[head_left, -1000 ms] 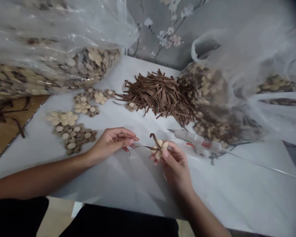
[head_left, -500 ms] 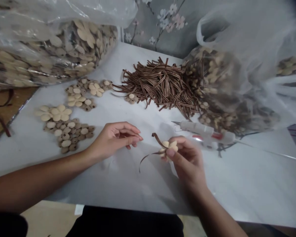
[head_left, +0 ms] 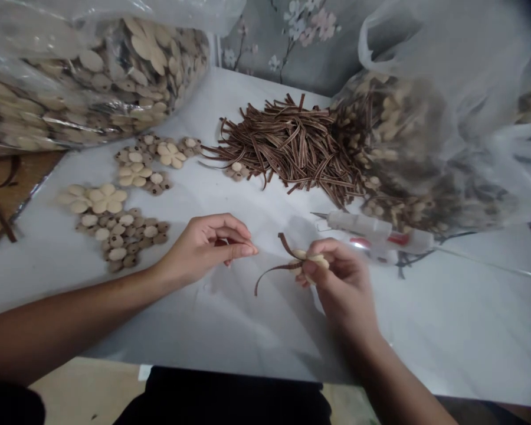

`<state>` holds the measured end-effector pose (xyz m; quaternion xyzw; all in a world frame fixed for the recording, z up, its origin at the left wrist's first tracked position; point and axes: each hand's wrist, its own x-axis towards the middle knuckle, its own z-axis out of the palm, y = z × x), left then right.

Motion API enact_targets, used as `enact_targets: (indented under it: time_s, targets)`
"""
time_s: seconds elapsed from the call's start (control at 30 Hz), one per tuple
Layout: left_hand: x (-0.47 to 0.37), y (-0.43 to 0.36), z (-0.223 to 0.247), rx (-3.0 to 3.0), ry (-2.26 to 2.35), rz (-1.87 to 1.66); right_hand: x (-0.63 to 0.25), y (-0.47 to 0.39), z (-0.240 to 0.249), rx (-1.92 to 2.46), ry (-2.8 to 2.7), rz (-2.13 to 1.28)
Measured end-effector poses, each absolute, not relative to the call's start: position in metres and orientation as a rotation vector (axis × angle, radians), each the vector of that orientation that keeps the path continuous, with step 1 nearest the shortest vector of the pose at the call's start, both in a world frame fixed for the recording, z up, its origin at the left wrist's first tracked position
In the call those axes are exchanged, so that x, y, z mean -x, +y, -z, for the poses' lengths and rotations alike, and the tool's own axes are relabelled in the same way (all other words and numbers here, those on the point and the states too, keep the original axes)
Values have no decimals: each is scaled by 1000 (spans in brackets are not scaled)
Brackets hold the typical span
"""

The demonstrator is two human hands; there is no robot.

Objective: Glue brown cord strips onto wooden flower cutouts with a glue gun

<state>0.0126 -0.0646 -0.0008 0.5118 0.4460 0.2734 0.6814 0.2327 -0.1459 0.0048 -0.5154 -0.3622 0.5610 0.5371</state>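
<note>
Head view: mid-frame, the right hand (head_left: pixel 349 295) pinches a pale flower (head_left: pixel 320 259), likely so the brown strip (head_left: pixel 274 268) pokes out; the left hand (head_left: pixel 206 245), fingertips together, looks empty.

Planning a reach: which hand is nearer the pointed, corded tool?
Right. The right hand is close by the tool, on its near side; the left hand is farther left.

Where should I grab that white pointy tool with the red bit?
I'd take its thick body, beside the red part, reaching down from above on the right. The thin, dark tip points left, so your fingers would likely stay clear of the point.
</note>
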Motion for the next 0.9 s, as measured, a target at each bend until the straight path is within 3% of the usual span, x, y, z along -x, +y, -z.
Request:
enact_targets:
  time_s: [0.33, 0.57, 0.9]
  targets:
    - [-19, -108, -16, -1184, 1009, -833, -217, -144, -9, 1169, -763, -1280]
    - [-22, -122, -28, -1194, 977, -873, -212, -150, -13, 1086, -741, -1495]
    - [-21, -124, -29, -1172, 908, -865, -205, -163, -23, 1010, -1052, -1411]
